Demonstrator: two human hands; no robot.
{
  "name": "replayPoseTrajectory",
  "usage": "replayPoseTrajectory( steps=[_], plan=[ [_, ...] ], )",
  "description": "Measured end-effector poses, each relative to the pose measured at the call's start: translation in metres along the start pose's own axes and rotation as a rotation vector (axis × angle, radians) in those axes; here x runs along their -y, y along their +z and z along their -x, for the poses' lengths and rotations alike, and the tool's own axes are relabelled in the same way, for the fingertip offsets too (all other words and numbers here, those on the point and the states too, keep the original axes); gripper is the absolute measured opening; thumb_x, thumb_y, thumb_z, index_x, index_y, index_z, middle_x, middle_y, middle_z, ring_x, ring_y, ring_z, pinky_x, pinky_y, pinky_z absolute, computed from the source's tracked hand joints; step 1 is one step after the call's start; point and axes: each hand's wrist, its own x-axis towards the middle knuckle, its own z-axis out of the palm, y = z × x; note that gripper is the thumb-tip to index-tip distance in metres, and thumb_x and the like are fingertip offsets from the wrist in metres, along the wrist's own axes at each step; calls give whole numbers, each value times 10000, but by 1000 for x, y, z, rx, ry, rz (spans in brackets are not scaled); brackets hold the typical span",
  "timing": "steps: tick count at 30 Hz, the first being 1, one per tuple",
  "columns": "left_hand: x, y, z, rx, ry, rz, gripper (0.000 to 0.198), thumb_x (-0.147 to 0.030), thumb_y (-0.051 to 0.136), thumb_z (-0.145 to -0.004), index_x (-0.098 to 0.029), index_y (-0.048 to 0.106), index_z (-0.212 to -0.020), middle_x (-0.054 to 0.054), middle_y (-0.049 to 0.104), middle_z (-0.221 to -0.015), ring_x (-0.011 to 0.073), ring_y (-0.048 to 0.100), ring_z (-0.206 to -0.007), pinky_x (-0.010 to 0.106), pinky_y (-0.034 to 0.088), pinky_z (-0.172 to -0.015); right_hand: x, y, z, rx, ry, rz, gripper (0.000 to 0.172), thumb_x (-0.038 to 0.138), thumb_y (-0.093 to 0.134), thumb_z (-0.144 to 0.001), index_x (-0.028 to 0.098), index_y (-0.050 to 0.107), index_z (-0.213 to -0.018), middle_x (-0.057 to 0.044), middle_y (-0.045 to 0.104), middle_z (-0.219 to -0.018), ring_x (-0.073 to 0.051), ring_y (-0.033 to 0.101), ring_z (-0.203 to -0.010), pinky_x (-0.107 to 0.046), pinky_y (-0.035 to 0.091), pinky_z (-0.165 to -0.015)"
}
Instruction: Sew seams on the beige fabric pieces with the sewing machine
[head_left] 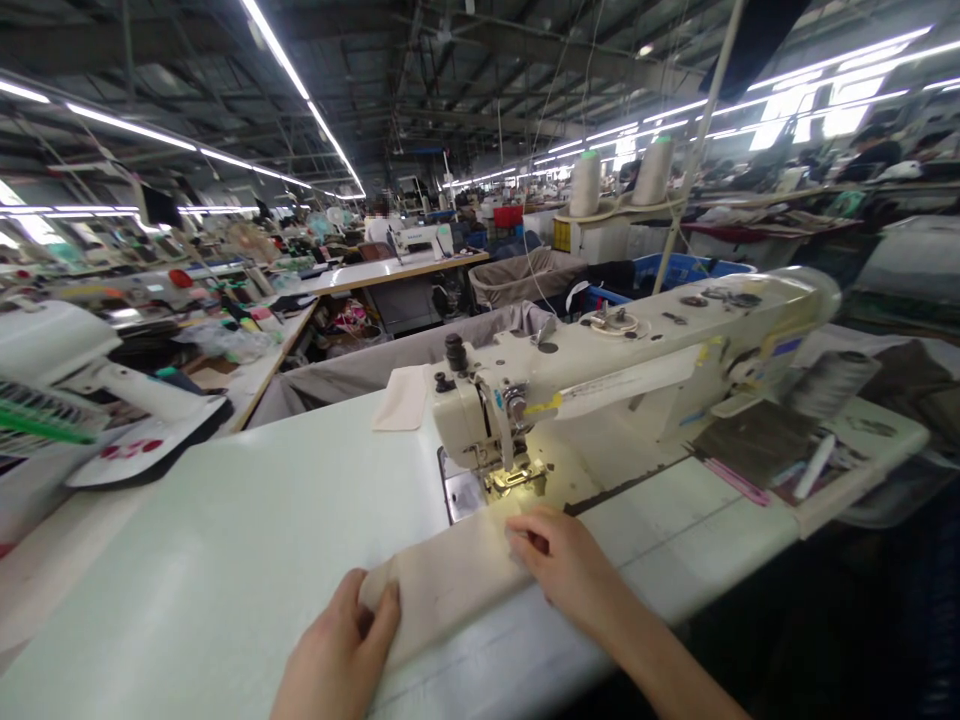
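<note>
A cream strip of fabric lies on the pale table in front of the sewing machine. My left hand pinches its left end between thumb and fingers. At the right end, close to the lit presser foot, my right hand has its fingers curled together on the cloth. The fabric's far right corner sits just short of the needle area. Another small cream fabric piece rests behind, to the left of the machine head.
Pink-handled tweezers and a grey thread cone are on the table's right side. A white fan stands at the left. Behind the machine are a fabric-lined bin and a blue crate.
</note>
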Motion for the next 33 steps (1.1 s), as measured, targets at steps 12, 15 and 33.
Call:
replayPoseTrajectory(
  steps=[12,15,33],
  plan=[
    [-9,-3,-1,12,-12,-29,305,-542,321,-853,-279,446,-763,31,665,-634,266,675,-656,330,450,-632,2,1,-1,-37,-29,110,212,70,592,-884,207,751,-858,9,640,-738,-140,609,-640,-216,419,-584],
    [-9,-4,-1,14,-4,-8,298,-531,323,-865,-276,445,-771,30,657,-625,262,672,-649,325,443,-622,4,3,-1,-56,-90,273,227,95,594,-900,219,705,-746,3,626,-739,-159,634,-687,-236,459,-631],
    [-7,6,0,-86,-24,-73,264,-307,459,-942,-268,349,-706,-4,566,-618,206,593,-612,288,324,-586,-30,7,15,-317,-618,471,344,319,388,-1073,200,698,-980,-82,726,-1043,-228,681,-953,-369,529,-854]
  ],
)
